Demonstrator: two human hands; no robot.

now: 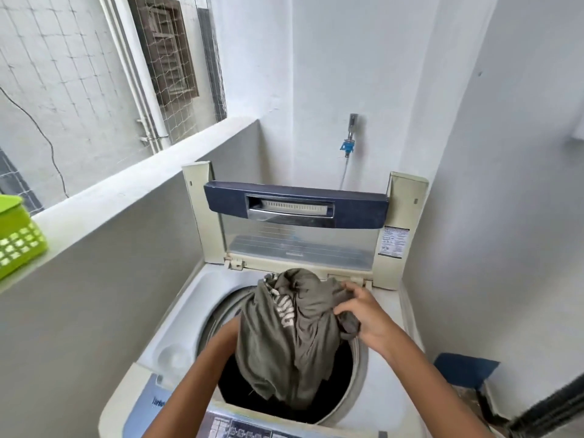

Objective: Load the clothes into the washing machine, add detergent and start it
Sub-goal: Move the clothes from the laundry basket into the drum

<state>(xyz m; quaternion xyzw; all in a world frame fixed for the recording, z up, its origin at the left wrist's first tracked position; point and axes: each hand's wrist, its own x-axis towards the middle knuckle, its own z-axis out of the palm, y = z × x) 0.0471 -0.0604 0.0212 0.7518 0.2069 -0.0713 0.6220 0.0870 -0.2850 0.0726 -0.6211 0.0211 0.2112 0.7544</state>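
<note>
Right now I see the cream-white top-loading washing machine [177, 314] filling the lower middle of the frame, its folding lid [297, 216] with the dark blue handle bar standing upright at the back. An olive-grey cotton T-shirt with white lettering [290, 336] hangs bunched over the round drum opening [357, 368], its lower folds reaching down into the dark drum. My right hand [363, 314], right of centre, pinches a gathered fold of the shirt at its right edge, fingers closed on the cloth. My left arm enters from the bottom edge and runs up behind the shirt; the left hand is hidden by the fabric, so I cannot tell whether it grips anything. At the bottom edge sits the machine's grey and blue control panel [240, 429], partly cut off. At the far left of the frame a lime-green plastic basket [19, 241] with a lattice side rests on the grey parapet ledge [126, 191]. Above the lid, in the upper middle, a metal wall tap [353, 121] with a blue hose connector is fixed to the white wall [316, 74], a thin hose dropping behind the machine. A dark blue object [464, 371] lies low on the right; I cannot make out what it is.
</note>
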